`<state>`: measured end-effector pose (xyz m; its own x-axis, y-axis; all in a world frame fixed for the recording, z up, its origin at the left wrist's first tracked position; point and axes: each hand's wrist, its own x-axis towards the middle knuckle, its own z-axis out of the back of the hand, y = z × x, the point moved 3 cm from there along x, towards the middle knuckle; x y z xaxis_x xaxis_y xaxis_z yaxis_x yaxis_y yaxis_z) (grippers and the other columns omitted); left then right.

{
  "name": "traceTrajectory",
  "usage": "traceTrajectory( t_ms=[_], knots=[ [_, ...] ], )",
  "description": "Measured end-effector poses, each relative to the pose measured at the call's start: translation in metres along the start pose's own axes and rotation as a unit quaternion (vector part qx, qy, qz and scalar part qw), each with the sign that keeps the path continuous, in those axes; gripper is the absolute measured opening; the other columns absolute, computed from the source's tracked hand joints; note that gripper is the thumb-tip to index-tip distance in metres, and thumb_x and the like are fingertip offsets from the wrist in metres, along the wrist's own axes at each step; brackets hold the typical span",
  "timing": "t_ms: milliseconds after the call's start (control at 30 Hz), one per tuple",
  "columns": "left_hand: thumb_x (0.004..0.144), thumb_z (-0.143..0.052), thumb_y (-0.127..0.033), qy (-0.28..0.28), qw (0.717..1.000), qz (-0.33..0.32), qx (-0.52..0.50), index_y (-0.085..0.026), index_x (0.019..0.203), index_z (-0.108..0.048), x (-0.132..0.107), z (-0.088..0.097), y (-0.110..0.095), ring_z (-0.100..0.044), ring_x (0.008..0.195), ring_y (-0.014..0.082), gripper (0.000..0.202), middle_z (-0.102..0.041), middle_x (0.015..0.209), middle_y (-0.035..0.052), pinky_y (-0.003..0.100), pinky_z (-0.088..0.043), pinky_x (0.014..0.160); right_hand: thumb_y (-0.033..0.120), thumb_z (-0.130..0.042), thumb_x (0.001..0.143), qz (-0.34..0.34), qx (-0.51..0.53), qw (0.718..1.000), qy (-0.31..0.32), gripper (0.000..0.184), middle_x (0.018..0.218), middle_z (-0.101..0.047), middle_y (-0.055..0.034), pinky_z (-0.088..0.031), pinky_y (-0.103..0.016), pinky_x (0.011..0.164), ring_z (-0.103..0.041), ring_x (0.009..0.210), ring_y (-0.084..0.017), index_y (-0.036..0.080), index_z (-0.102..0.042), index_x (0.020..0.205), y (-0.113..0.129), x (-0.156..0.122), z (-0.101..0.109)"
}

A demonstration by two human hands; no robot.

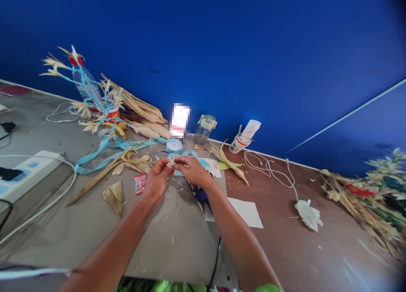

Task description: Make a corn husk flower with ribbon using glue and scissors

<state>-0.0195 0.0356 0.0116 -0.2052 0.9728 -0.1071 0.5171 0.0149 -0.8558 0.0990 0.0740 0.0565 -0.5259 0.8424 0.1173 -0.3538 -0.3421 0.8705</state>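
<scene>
My left hand [157, 178] and my right hand [193, 170] meet over the middle of the table, fingers pinched together. Between the fingertips is a small pale piece of corn husk [171, 161], mostly covered by them. A roll of light blue ribbon [174, 146] lies just beyond the hands, and a long loose ribbon [89, 162] trails to the left. Below my right wrist a dark blue-handled tool [201, 195] is partly hidden. A red and white packet [140, 184] rests beside my left hand, with a dry husk piece [114, 197] further left.
Husk flowers on blue-wrapped stems [106, 108] stand back left by a plastic bottle [85, 83]. A lidded jar [204, 129], paper cup [238, 144] and white cable [269, 169] lie along the wall. Left is a power strip [31, 173]; right, a dried husk bundle [358, 207].
</scene>
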Motion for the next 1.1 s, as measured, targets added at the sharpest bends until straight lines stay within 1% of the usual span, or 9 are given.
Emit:
traceTrajectory(
  t_ms=[133, 200, 300, 433, 567, 700, 833, 900, 1100],
  knots=[
    [0.057, -0.082, -0.03, -0.004, 1.0, 0.008, -0.006, -0.018, 0.076, -0.066, -0.002, -0.001, -0.001, -0.052, 0.062, 0.0094, 0.028, -0.062, 0.069, -0.0025, 0.022, -0.041, 0.061, 0.018, -0.059, 0.078, -0.052, 0.037, 0.997, -0.038, 0.018, 0.085, -0.07, -0.0023, -0.047, -0.029, 0.077, -0.063, 0.081, -0.017, 0.017, -0.07, 0.093, -0.004, -0.004, 0.0],
    [0.057, -0.082, -0.029, -0.006, 1.0, 0.013, -0.018, -0.018, 0.075, -0.065, -0.003, -0.002, -0.002, -0.052, 0.061, 0.0089, 0.027, -0.062, 0.069, -0.0029, 0.022, -0.042, 0.061, 0.019, -0.061, 0.077, -0.064, 0.046, 0.996, -0.051, 0.019, 0.08, -0.068, -0.0009, -0.046, -0.028, 0.073, -0.061, 0.075, -0.016, 0.017, -0.069, 0.093, -0.004, -0.007, 0.0],
    [0.057, -0.082, -0.027, 0.003, 0.999, 0.024, -0.037, -0.018, 0.074, -0.064, -0.003, -0.003, -0.002, -0.052, 0.06, 0.0084, 0.027, -0.061, 0.067, -0.0031, 0.022, -0.042, 0.061, 0.017, -0.061, 0.075, -0.061, 0.008, 0.996, -0.071, 0.015, 0.074, -0.064, 0.0011, -0.044, -0.027, 0.07, -0.058, 0.07, -0.014, 0.018, -0.069, 0.088, -0.002, -0.012, 0.001],
    [0.053, -0.083, -0.027, -0.008, 0.999, 0.027, -0.04, -0.018, 0.072, -0.063, -0.002, -0.003, 0.0, -0.054, 0.06, 0.0087, 0.029, -0.062, 0.066, -0.0031, 0.022, -0.043, 0.061, 0.011, -0.058, 0.072, -0.05, -0.088, 0.988, -0.118, 0.013, 0.079, -0.064, -0.0008, -0.043, -0.028, 0.074, -0.058, 0.076, -0.016, 0.018, -0.067, 0.079, 0.003, -0.016, 0.002],
    [0.054, -0.083, -0.027, 0.001, 0.998, 0.022, -0.056, -0.017, 0.071, -0.063, -0.001, -0.003, 0.0, -0.054, 0.06, 0.0088, 0.028, -0.062, 0.065, -0.0033, 0.022, -0.043, 0.061, 0.007, -0.053, 0.07, -0.038, -0.12, 0.983, -0.134, 0.021, 0.086, -0.067, -0.0024, -0.044, -0.029, 0.079, -0.06, 0.083, -0.018, 0.02, -0.066, 0.081, 0.007, -0.017, -0.001],
    [0.053, -0.084, -0.026, 0.007, 0.997, 0.036, -0.073, -0.017, 0.07, -0.063, -0.003, -0.005, -0.001, -0.056, 0.063, 0.0095, 0.029, -0.064, 0.068, -0.0025, 0.022, -0.044, 0.064, 0.005, -0.048, 0.071, -0.043, -0.071, 0.989, -0.124, 0.026, 0.089, -0.07, -0.0014, -0.046, -0.03, 0.082, -0.063, 0.086, -0.018, 0.021, -0.066, 0.084, 0.007, -0.018, -0.008],
    [0.055, -0.083, -0.024, 0.013, 0.995, 0.041, -0.086, -0.017, 0.072, -0.064, -0.005, -0.008, -0.004, -0.056, 0.065, 0.0096, 0.027, -0.064, 0.069, -0.0024, 0.022, -0.043, 0.064, 0.019, -0.059, 0.074, -0.036, 0.004, 0.987, -0.156, 0.01, 0.088, -0.071, -0.0024, -0.048, -0.031, 0.082, -0.064, 0.085, -0.019, 0.021, -0.065, 0.081, 0.003, -0.018, -0.012],
    [0.056, -0.082, -0.022, 0.016, 0.995, 0.044, -0.091, -0.017, 0.071, -0.063, -0.005, -0.009, -0.004, -0.057, 0.065, 0.0098, 0.025, -0.064, 0.069, -0.0023, 0.022, -0.044, 0.064, 0.023, -0.061, 0.074, -0.034, 0.029, 0.983, -0.179, 0.007, 0.084, -0.071, -0.0022, -0.049, -0.03, 0.079, -0.065, 0.082, -0.019, 0.02, -0.066, 0.078, 0.001, -0.018, -0.014],
    [0.055, -0.082, -0.019, 0.012, 0.99, 0.068, -0.124, -0.017, 0.074, -0.063, -0.004, -0.006, -0.001, -0.059, 0.068, 0.0109, 0.027, -0.066, 0.073, -0.0015, 0.024, -0.046, 0.068, 0.021, -0.055, 0.078, -0.018, 0.017, 0.976, -0.214, 0.013, 0.08, -0.072, -0.0015, -0.049, -0.028, 0.074, -0.065, 0.076, -0.018, 0.021, -0.068, 0.078, -0.001, -0.019, -0.02]
  ],
)
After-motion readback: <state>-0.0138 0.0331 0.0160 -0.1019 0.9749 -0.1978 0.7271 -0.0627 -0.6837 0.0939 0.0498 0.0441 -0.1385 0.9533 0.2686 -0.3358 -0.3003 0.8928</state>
